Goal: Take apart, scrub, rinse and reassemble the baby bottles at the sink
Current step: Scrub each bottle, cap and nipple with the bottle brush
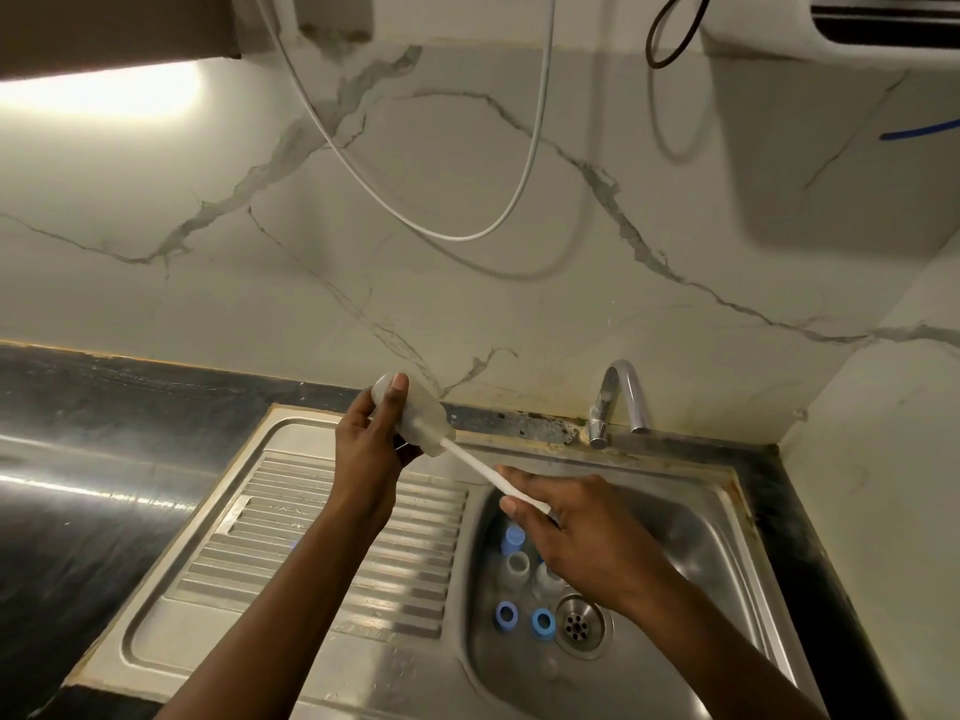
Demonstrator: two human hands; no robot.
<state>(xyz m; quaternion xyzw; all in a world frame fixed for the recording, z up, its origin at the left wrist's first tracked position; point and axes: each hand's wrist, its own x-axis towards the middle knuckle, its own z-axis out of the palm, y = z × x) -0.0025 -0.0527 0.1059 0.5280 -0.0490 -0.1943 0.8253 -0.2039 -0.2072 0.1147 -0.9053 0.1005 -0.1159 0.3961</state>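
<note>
Two blue screw rings (505,614) are seen lying at nine o'clock of the drain (576,623) in the sink (701,553), already taken off. A clear baby bottle (426,420), gripped by the left hand (363,449) at the basin's ten o'clock, is apparently being scrubbed with a bottle brush (470,462) clasped in the right hand (582,537). Rinsing and reassembly are judged outstanding.

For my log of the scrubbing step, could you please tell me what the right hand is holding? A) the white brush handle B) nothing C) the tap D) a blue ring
A: the right hand pinches the white brush handle, whose far end runs into the clear bottle gripped by the left hand.
</note>
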